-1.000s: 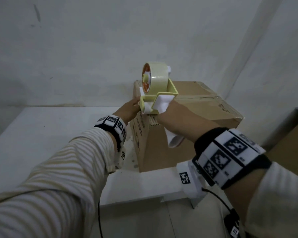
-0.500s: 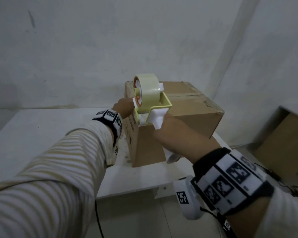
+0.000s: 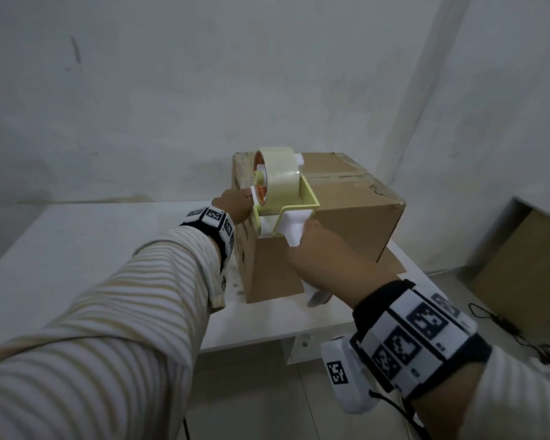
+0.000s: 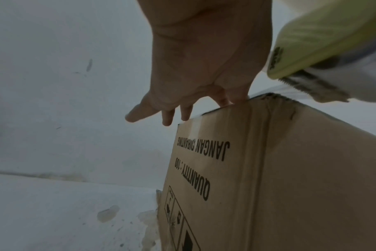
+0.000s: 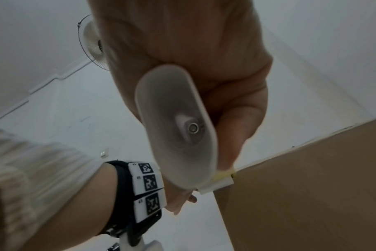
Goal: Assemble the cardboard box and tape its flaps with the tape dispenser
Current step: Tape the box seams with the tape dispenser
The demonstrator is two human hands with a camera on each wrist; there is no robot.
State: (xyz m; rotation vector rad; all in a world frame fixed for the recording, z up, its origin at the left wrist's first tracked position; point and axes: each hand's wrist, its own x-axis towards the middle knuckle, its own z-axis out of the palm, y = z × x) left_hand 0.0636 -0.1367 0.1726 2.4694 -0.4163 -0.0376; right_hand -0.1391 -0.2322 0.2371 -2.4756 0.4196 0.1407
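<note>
A brown cardboard box (image 3: 346, 217) stands on the white table (image 3: 77, 249), its top flaps folded down. My right hand (image 3: 324, 258) grips the white handle of the yellow tape dispenser (image 3: 280, 185), whose mouth sits at the box's near top edge. Seen from the right wrist, the fingers of my right hand (image 5: 225, 68) wrap the handle (image 5: 176, 127) beside the box (image 5: 311, 195). My left hand (image 3: 232, 204) reaches to the same edge left of the dispenser. In the left wrist view its straight fingers (image 4: 225, 100) touch the top edge of the box (image 4: 290, 169), with the dispenser's toothed blade (image 4: 307, 84) close by.
A wall runs right behind the table and the box. On the floor at right stands another cardboard box (image 3: 527, 268), with cables (image 3: 502, 325) trailing past it. A loose flap (image 3: 391, 265) sticks out from under the box at the table's right edge.
My head view has pulled back and shifted, so the box looks farther away. The dispenser and both hands remain at the box's near top edge.
</note>
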